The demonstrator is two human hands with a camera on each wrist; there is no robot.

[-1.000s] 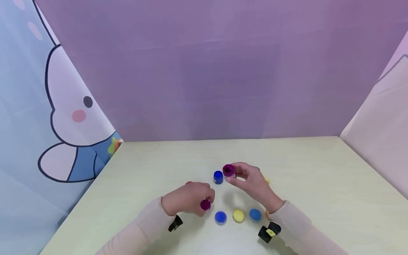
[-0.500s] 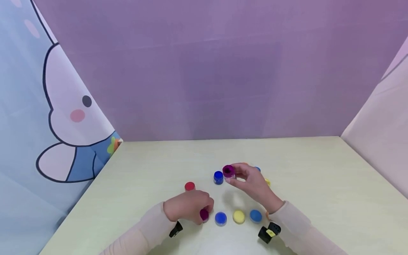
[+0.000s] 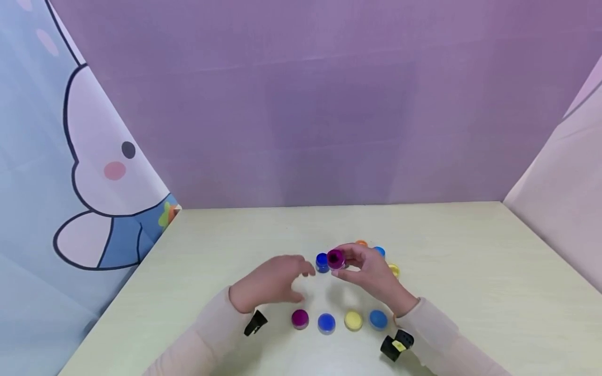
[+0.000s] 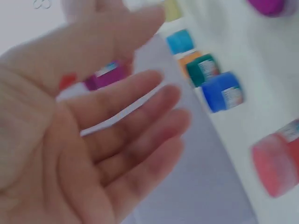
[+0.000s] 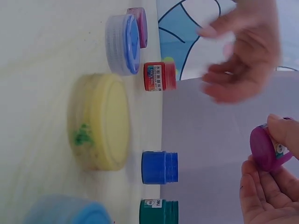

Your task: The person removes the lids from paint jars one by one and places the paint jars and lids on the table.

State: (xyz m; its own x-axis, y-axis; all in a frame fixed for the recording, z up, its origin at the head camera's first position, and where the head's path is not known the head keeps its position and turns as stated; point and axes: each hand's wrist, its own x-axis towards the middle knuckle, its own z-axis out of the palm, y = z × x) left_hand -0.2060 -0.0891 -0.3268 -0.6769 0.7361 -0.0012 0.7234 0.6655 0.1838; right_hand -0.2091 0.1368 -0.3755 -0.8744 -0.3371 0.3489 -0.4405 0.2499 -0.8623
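My right hand (image 3: pixel 373 271) holds an uncapped magenta paint jar (image 3: pixel 335 259) above the table, gripped between thumb and fingers. Its dark opening faces the head camera. My left hand (image 3: pixel 275 279) hovers to the left with fingers spread and nothing in them; its bare palm fills much of the left wrist view. On the table below lies a magenta lid (image 3: pixel 300 319), at the left end of a row with a blue lid (image 3: pixel 326 323), a yellow lid (image 3: pixel 353 320) and a light blue lid (image 3: pixel 378 319). A blue jar (image 3: pixel 322 262) stands just behind the magenta jar.
A red jar (image 5: pixel 160 77) stands on the left, hidden by my left hand in the head view. Behind my right hand are an orange jar (image 3: pixel 361 243), a light blue jar (image 3: pixel 379 251) and a yellow jar (image 3: pixel 394 270). The green jar (image 5: pixel 159 212) stands beside the blue one.
My left hand lowered the magenta lid to the table, let go of it, then rose away with its fingers spreading. The right hand still holds the magenta jar, slightly lower and more tilted.
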